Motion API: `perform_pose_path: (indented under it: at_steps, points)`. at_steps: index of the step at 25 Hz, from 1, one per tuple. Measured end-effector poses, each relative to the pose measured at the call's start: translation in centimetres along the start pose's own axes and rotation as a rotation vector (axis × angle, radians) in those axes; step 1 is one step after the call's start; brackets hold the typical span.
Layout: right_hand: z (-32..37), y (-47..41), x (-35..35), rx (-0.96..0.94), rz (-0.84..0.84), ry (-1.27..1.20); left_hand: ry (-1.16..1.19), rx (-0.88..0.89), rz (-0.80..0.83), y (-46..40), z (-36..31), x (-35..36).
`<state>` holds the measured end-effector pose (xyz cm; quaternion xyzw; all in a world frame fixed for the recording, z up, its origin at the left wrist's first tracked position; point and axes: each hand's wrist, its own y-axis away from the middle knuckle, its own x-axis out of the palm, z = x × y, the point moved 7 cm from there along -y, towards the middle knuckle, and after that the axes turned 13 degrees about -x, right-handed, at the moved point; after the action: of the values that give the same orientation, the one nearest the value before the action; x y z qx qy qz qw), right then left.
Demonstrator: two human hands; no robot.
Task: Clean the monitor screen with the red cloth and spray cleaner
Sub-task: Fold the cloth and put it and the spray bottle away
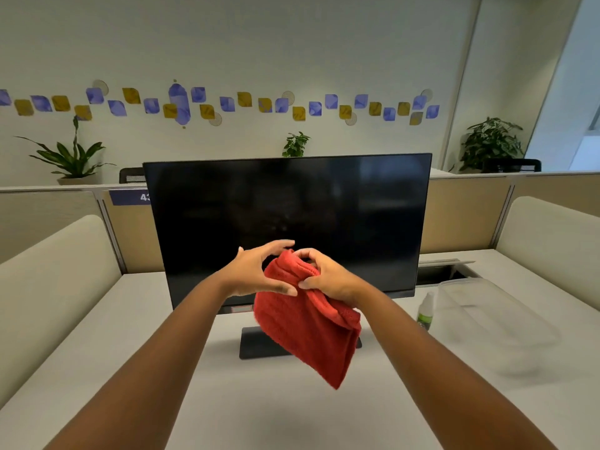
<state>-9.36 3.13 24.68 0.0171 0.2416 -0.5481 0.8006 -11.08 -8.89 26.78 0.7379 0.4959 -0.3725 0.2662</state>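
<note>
A black monitor (324,206) stands on its flat base in the middle of the white desk, its screen dark. In front of its lower edge hangs a folded red cloth (308,332). My right hand (328,280) grips the cloth's bunched top edge. My left hand (256,271) is at the cloth's left side, thumb touching the fabric and fingers curved apart above it. A small white spray bottle with a green label (426,312) stands on the desk to the right of the monitor, apart from both hands.
A clear plastic bin (500,313) sits on the white desk (130,319) right of the bottle, with a cable opening (441,271) behind it. Beige padded partitions flank the desk, cubicle walls and potted plants stand behind.
</note>
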Motion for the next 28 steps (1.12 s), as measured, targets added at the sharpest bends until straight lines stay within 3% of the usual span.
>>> perform_pose_path:
  at_steps: [2, 5, 9, 12, 16, 18, 20, 25, 28]
  points:
    - [0.1, 0.7, -0.5, 0.003, 0.001, 0.019, 0.027, 0.002, 0.03, 0.8, -0.3, 0.7]
    - [-0.4, 2.2, -0.7, 0.039, 0.055, 0.118, 0.032, 0.05, -0.079, 1.9, -0.8, 1.1]
    - [-2.5, 4.3, -1.1, 0.136, 0.228, 0.585, 0.096, 0.011, -0.119, 2.4, 0.5, 1.7]
    - [-2.9, 5.0, -2.1, 0.132, 0.112, 0.686, 0.02, -0.061, -0.133, 2.3, 2.1, 2.4]
    - [-2.6, 5.4, -2.8, 0.089, -0.083, 0.819, -0.043, -0.025, -0.453, 3.1, 2.3, 2.9]
    - [-3.5, 6.0, -2.6, 0.112, -0.065, 0.854, -0.063, 0.006, -0.464, 3.4, 2.1, 4.2]
    - [-4.9, 7.2, -1.9, 0.134, 0.067, 0.868, -0.095, -0.066, -0.262, 3.1, 3.0, 6.7]
    - [-8.5, 11.3, 1.7, 0.262, 0.572, 0.72, -0.179, -0.26, 0.523, 4.9, 6.9, 14.7]
    - [-10.9, 13.2, 3.1, 0.416, 0.712, 0.583, -0.168, -0.4, 0.771, 6.6, 8.7, 17.3]
